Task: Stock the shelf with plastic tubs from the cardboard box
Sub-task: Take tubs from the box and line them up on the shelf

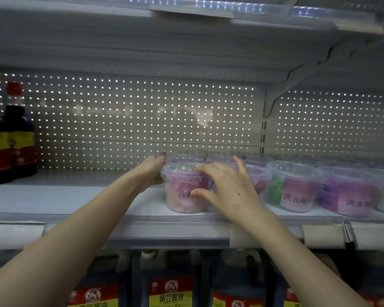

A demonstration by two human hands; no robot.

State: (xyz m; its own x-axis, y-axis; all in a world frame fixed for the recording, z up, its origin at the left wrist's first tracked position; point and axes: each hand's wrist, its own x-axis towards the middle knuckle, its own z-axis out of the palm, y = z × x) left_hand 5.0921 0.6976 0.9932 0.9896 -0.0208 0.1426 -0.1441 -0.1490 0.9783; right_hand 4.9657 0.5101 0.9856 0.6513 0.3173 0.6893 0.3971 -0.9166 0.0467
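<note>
Step in hand: setting a tub in place. The pink tub (182, 191), clear-walled, lidded and full of pink contents, stands on the shelf (75, 200) near its front edge, between both hands. The right hand (226, 187) holds it, thumb on the front wall, fingers curved over the lid rim. The left hand (152, 168) lies against the tub's left side. Its fingers are largely hidden, so a grip cannot be confirmed. Right of the right hand, the row of tubs (297, 189) stands lidded, showing pink, green and purple contents. Judged next: square the tub against its neighbour, release it, and fetch another. The cardboard box is not in view. Dark bottles (20, 140) stand well left of the left hand.
</note>
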